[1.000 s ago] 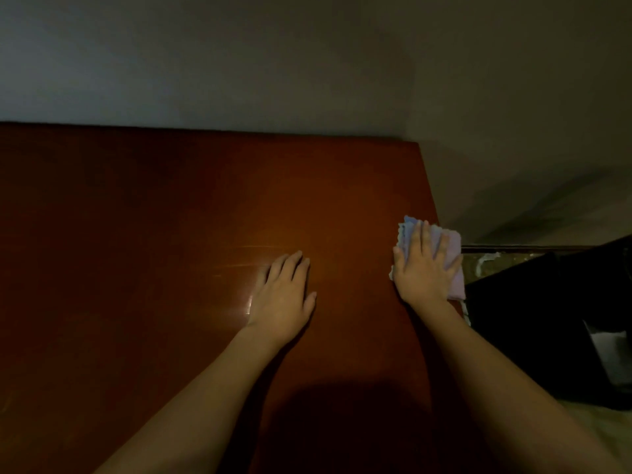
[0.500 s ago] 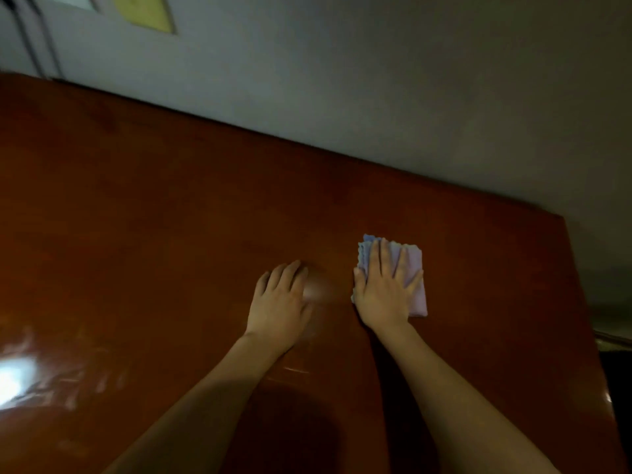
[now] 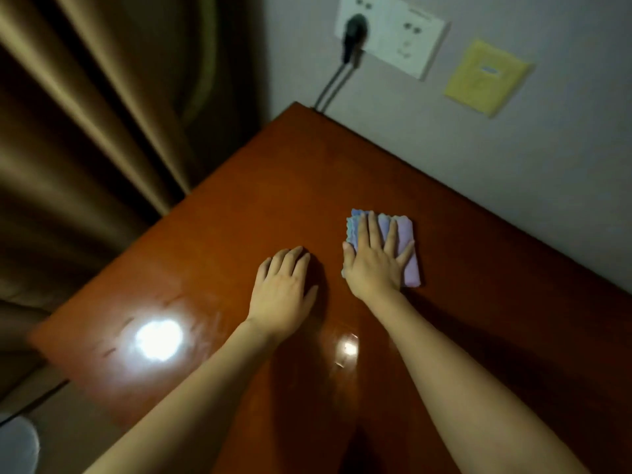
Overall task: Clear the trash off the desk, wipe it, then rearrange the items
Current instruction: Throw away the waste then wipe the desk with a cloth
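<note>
A folded pale purple and blue cloth [image 3: 408, 248] lies flat on the glossy red-brown desk [image 3: 239, 217]. My right hand [image 3: 374, 261] presses on the cloth with straight, spread fingers and covers most of its left part. My left hand [image 3: 284, 289] rests flat on the bare desk just left of the cloth, fingers together. No trash or other item shows on the desk surface.
A brown curtain [image 3: 85, 131] hangs past the desk's left edge. On the wall behind are a white socket plate [image 3: 390, 32] with a black plug [image 3: 354, 32] and cable, and a yellow note [image 3: 485, 78]. A bright light glare [image 3: 159, 338] reflects near the desk's left front.
My right hand has slid the cloth leftward from the desk's right edge toward the middle. My view swung left, bringing the curtain, socket and left desk corner into sight.
</note>
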Demonstrator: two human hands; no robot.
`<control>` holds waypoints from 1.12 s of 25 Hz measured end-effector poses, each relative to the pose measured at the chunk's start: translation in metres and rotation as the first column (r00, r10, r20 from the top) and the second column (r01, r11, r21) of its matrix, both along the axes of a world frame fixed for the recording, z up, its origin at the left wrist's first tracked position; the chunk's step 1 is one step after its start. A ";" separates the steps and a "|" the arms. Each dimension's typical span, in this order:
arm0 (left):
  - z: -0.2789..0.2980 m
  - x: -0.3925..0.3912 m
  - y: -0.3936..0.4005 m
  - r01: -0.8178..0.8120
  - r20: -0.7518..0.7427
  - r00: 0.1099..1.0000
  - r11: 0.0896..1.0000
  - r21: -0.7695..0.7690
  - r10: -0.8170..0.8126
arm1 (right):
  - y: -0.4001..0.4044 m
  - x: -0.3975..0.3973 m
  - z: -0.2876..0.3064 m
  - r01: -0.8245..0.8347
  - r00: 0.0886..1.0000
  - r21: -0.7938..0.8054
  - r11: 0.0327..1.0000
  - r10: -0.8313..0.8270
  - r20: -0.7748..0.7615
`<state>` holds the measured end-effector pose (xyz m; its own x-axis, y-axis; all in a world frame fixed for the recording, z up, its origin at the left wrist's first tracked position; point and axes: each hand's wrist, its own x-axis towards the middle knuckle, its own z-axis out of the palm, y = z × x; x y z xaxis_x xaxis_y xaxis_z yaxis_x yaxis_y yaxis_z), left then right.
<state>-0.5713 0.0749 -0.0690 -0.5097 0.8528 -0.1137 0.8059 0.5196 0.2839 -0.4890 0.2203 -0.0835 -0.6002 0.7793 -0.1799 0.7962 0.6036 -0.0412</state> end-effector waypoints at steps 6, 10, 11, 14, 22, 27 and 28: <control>-0.003 -0.115 -0.060 -0.197 0.008 0.980 0.980 0.020 0.197 | -0.031 -0.155 -0.004 -0.155 0.988 0.003 0.988 0.155 -0.019; -0.003 -0.149 -0.094 -0.294 0.022 0.956 0.955 0.047 0.293 | -0.048 -0.214 -0.005 -0.219 0.975 0.008 0.976 0.219 -0.034; -0.004 -0.155 -0.101 -0.326 0.030 0.945 0.944 0.052 0.325 | -0.053 -0.226 -0.005 -0.238 0.971 0.009 0.971 0.238 -0.037; -0.007 -0.163 -0.120 -0.395 0.048 0.918 0.916 0.067 0.393 | -0.069 -0.249 -0.004 -0.320 0.947 -0.009 0.948 0.319 -0.022; -0.001 -0.133 -0.134 -0.457 0.000 0.889 0.888 0.046 0.458 | -0.106 -0.216 0.003 -0.531 0.847 -0.013 0.847 0.531 -0.003; 0.012 -0.077 -0.114 -0.379 0.029 0.925 0.925 -0.031 0.380 | -0.102 -0.130 0.003 -0.432 0.902 -0.032 0.901 0.432 -0.003; 0.015 -0.063 -0.107 -0.355 0.030 0.934 0.934 -0.040 0.356 | -0.096 -0.108 0.003 -0.400 0.916 -0.030 0.916 0.400 -0.001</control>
